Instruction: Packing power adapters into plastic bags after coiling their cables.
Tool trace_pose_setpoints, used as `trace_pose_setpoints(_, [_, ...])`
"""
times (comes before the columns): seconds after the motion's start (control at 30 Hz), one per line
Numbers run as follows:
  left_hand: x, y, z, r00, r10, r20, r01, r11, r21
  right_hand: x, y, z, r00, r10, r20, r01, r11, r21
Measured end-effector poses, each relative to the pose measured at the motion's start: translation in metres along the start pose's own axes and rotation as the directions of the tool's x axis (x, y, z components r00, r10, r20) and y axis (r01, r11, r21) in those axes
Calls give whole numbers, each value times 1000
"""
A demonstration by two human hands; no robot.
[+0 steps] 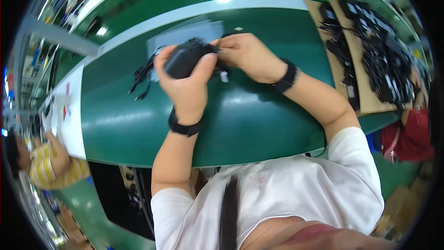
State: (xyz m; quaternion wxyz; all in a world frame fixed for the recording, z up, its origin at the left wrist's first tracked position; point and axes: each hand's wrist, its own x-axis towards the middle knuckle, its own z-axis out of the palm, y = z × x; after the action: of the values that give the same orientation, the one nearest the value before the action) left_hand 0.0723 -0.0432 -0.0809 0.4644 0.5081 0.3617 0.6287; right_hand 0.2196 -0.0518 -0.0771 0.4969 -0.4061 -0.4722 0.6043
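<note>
The left grip (187,88) is wrapped firmly around a black block (182,62), thumb along its right side, fingers curling over the left, and up it sits above the far half of the green desk (259,129)! In from the right comes the right grip (247,55), fingers bent in close at the block's far right end; it's blurred there, so I cannot tell how tightly they're closed or what they have. Dark bands (185,126) circle both wrists. Just left of the block, black cables (142,75) trail down with their ends pointing near; behind it, see-through plastic sheets (159,41) lie on the far side. Over to the right, cardboard trays (370,104) are loaded with dark cords and adapters (384,60)! Out at the left, a co-worker in a yellow-striped top (58,169); at the far right edge, red clothing (409,136).
</note>
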Motion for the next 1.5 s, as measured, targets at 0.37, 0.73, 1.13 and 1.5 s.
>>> trace_pose_setpoints(0.37, [8,-9,5,981,-194,26,195,954,-227,-2,14,11,924,-268,272,308,944,-117])
trace_pose_setpoints(0.73, [44,-38,4,908,128,398,-379,654,654,6,-48,-32,870,-425,-249,397,905,-155])
trace_pose_setpoints(1.13, [67,-53,47,795,-405,452,-458,87,885,4,-48,-62,768,-640,6,515,613,-599])
trace_pose_setpoints(1.5, [93,-48,10,828,-488,275,-185,225,957,-8,-69,-65,881,-472,26,369,652,-662])
